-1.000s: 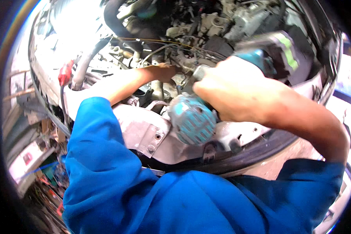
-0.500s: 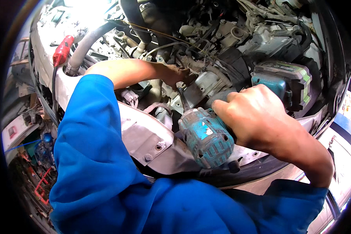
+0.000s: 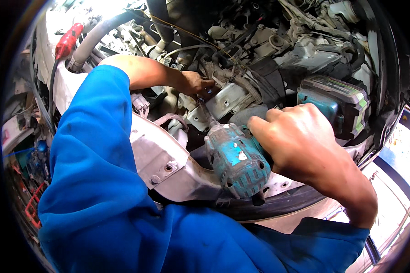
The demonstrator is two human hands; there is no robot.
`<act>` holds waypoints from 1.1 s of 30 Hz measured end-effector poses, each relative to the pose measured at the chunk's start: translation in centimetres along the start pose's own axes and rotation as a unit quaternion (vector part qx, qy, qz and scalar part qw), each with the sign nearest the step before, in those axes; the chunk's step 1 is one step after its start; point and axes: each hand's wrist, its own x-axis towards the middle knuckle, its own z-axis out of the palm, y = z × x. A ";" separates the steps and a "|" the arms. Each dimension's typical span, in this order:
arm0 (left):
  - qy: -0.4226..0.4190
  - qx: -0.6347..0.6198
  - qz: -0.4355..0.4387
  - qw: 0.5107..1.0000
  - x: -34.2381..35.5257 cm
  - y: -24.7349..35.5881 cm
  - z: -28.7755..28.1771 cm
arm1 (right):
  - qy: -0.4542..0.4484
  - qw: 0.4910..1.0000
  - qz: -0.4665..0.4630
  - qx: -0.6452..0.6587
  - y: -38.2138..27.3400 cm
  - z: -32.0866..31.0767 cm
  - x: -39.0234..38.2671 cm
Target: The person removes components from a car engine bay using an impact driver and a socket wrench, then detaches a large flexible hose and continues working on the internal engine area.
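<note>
My right hand (image 3: 300,141) is wrapped round the handle of a teal and black cordless impact wrench (image 3: 238,159). Its battery pack (image 3: 337,102) sticks out beyond my knuckles. From the wrench's nose a long socket (image 3: 206,111) points up and away, its tip close to my left hand. My left hand (image 3: 198,83) reaches into the engine bay, fingers curled together at the metal cover (image 3: 225,101). A small shiny metal piece (image 3: 209,90) shows at its fingertips; its kind is too small to tell. The thumb is partly hidden.
The pale front crossmember (image 3: 157,154) of the car runs between my body and the engine. A red-covered clamp (image 3: 69,41) with a black cable stands at the left by a grey hose (image 3: 89,43). Hoses and wiring crowd the engine. A white connector (image 3: 140,103) lies under my left forearm.
The view has shifted slightly. My left fingers have turned, and a shiny metal piece now shows at them. The wrench's socket tip is now visible, beside and just below my left fingers.
</note>
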 end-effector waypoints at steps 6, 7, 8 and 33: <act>-0.006 0.027 -0.009 1.000 0.8 -0.6 -0.4 | 0.046 0.999 0.011 -0.025 -0.7 -0.4 -1.6; -0.060 -0.002 -0.068 0.996 0.6 0.0 -0.8 | 0.050 0.998 0.018 -0.035 -0.9 -0.3 -2.0; -0.102 -0.018 -0.116 0.988 0.8 0.7 -2.3 | 0.059 0.997 0.022 -0.041 -0.9 -0.5 -2.5; -0.124 -0.020 -0.138 0.982 0.6 -0.8 0.5 | 0.387 0.852 0.116 -0.332 10.7 0.5 -21.2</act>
